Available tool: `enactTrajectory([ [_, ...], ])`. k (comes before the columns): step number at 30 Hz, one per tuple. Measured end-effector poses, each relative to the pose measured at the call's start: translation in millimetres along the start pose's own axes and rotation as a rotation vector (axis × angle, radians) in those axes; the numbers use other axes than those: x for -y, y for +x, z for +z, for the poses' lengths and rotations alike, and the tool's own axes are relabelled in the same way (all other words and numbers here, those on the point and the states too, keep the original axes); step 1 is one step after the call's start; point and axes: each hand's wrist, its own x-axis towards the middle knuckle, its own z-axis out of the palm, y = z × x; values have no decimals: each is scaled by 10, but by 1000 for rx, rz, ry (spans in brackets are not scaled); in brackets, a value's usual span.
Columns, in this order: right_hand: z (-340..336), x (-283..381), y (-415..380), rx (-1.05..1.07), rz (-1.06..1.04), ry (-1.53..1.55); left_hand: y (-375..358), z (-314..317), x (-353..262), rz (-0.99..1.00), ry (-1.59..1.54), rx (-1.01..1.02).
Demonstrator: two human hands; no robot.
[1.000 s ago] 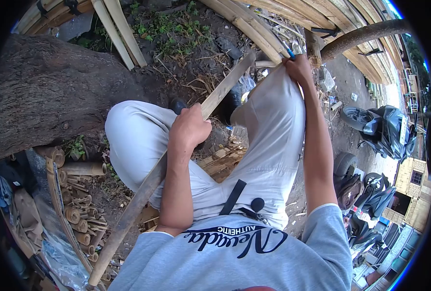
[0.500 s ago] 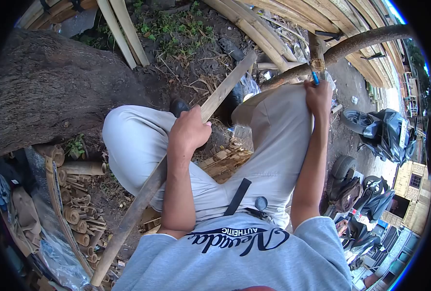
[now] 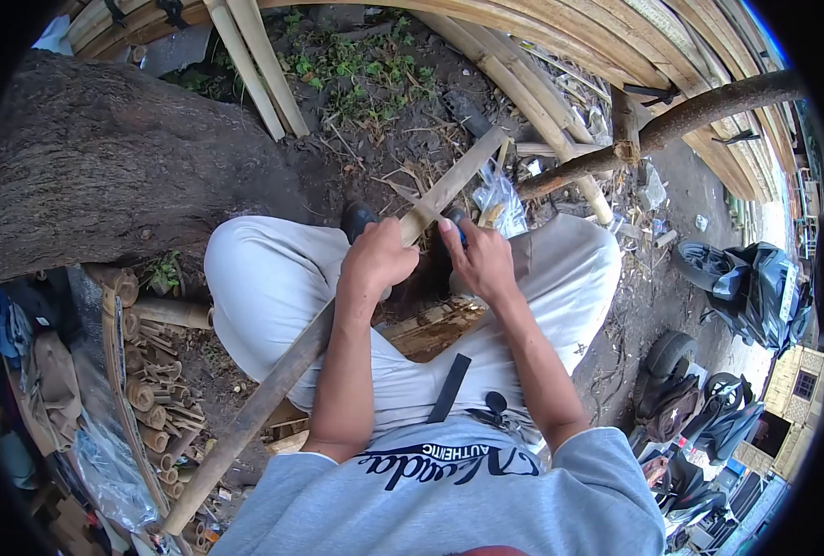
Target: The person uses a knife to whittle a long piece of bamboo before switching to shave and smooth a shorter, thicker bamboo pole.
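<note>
A long flat strip of wood or bamboo runs slantwise across my lap, from the lower left up past my shins. My left hand is closed around it near its middle. Just to the right, my right hand grips a knife by its blue handle, most of which the fingers cover. The thin blade lies across the strip's upper part, just beyond my left hand; whether its edge bites into the surface cannot be made out.
A thick tree trunk fills the left side. Cut bamboo pieces lie below it. A branch juts in at upper right, near stacked slats. Motorcycles stand at right, and a plastic bag lies beyond my feet.
My right hand has come from beside my right knee, near the branch, leftward to the strip, bringing the knife with it. My left hand still holds the strip.
</note>
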Motion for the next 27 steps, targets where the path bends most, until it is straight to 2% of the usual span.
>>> enactTrajectory([
  [4, 183, -234, -60, 47, -18, 31, -95, 30, -201, -58, 37, -51],
  [6, 150, -260, -52, 16, 90, 285, -107, 72, -275, -91, 80, -39],
  [7, 153, -241, -57, -74, 165, 368, -102, 89, -305, -96, 84, -38],
  [8, 165, -273, -33, -71, 168, 375, -93, 100, -334, -96, 97, -14],
  [10, 190, -352, 89, 267, 737, 1188, -77, 147, -371, -98, 115, 9],
  [11, 218, -290, 119, 271, 813, 1390, -74, 184, -382, -81, 128, 13],
  [12, 268, -290, 160, 267, 810, 1398, -54, 193, -403, -59, 144, 12],
  [14, 374, -303, 198, 184, 759, 1634, -55, 147, -444, -17, 139, 9],
  [16, 376, -333, 248, 195, 733, 1663, -125, 136, -444, 12, 124, 2],
  [18, 340, -305, 282, 165, 655, 1612, -319, 224, -424, 563, 272, -734],
  [19, 331, -289, 293, 168, 639, 1607, -429, 253, -442, 558, 273, -733],
  [21, 338, -315, 305, 187, 654, 1629, -708, 287, -552, 544, -178, -420],
  [22, 332, -330, 313, 201, 662, 1653, -788, 399, -524, 398, -354, -137],
  [23, 285, -322, 323, 217, 680, 1623, -663, 705, -321, 382, -454, 40],
  [24, 260, -322, 333, 221, 678, 1625, -528, 882, -240, 190, -525, 327],
  [25, 246, -327, 337, 217, 671, 1598, -291, 1259, -23, 83, -682, 373],
  [26, 236, -328, 336, 212, 667, 1570, -162, 1385, 62, 80, -682, 371],
  [27, 217, -325, 334, 207, 660, 1577, -14, 1436, 97, -42, -1035, 294],
])
